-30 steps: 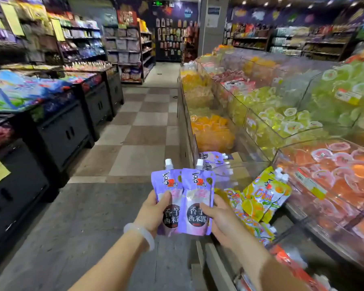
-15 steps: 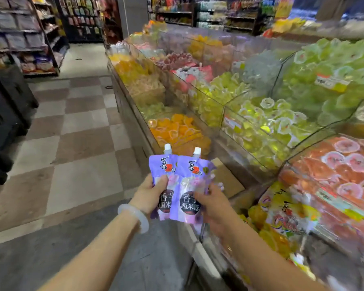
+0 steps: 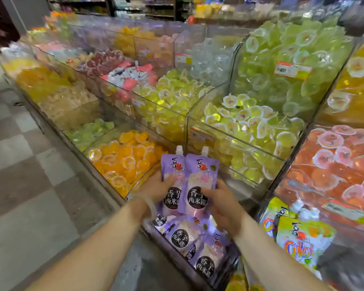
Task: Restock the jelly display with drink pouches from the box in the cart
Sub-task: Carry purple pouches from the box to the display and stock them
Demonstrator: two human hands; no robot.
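Note:
Two purple drink pouches with white spouts stand upright side by side in my hands, over the front of the jelly display. My left hand (image 3: pixel 159 189) grips the left purple pouch (image 3: pixel 172 166) and my right hand (image 3: pixel 223 203) grips the right purple pouch (image 3: pixel 201 177). Below them, several more purple pouches (image 3: pixel 192 238) lie in a low front bin. The box and the cart are out of view.
Clear acrylic bins hold jelly cups: orange (image 3: pixel 124 158) to the left, yellow-green (image 3: pixel 248 127) ahead, pink-orange (image 3: pixel 334 164) to the right. Yellow-orange drink pouches (image 3: pixel 301 240) fill the bin at lower right. A tiled aisle floor (image 3: pixel 29 185) runs along the left.
I have turned right and stepped in toward the display. Both hands have carried the two purple pouches over the front bin of purple pouches.

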